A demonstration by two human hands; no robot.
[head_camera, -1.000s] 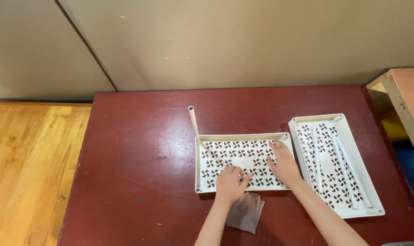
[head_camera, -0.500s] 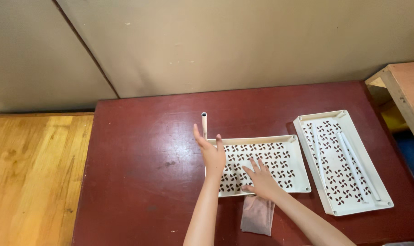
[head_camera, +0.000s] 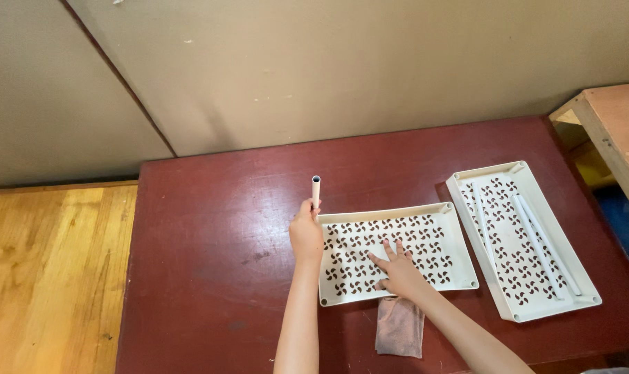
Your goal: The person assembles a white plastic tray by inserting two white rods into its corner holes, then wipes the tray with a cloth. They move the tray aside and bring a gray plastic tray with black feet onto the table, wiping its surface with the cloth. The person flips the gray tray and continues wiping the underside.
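Dark red table (head_camera: 217,228), wooden floor (head_camera: 51,277).

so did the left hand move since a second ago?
Yes. The left hand was flat on the patterned tray beside the right hand; it has gone to the tray's far-left corner and now grips the upright white tube.

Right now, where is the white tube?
The white tube stands upright in the left hand, at the near tray's top-left corner.
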